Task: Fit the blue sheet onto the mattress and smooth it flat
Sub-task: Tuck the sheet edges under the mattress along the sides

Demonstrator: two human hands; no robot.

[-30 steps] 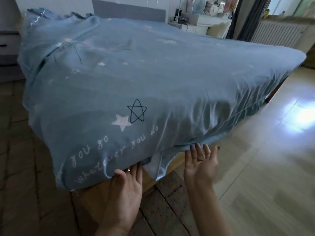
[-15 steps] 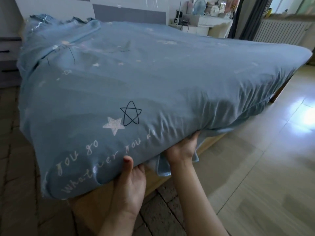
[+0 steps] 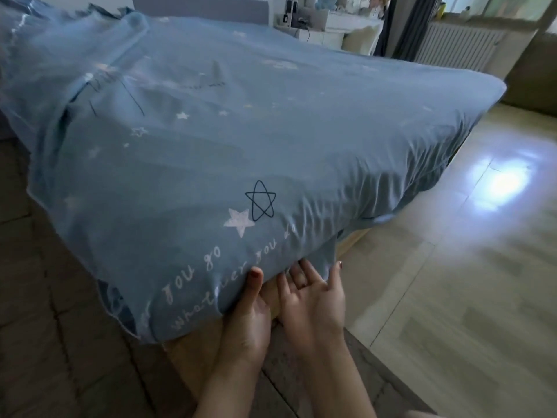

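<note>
Pale blue star-printed cotton sheet covers the mattress, filling frame centre. Left hand pinches its lower corner, fingers hidden beneath. Right hand palm-up, fingers spread, fingertips concealed under fabric.

Right hand comes back out from under the near corner of the blue star-printed cotton sheet, palm up, fingers now straight beside the hanging flap. Left hand shifts right along the corner, thumb still on the fabric.
</note>
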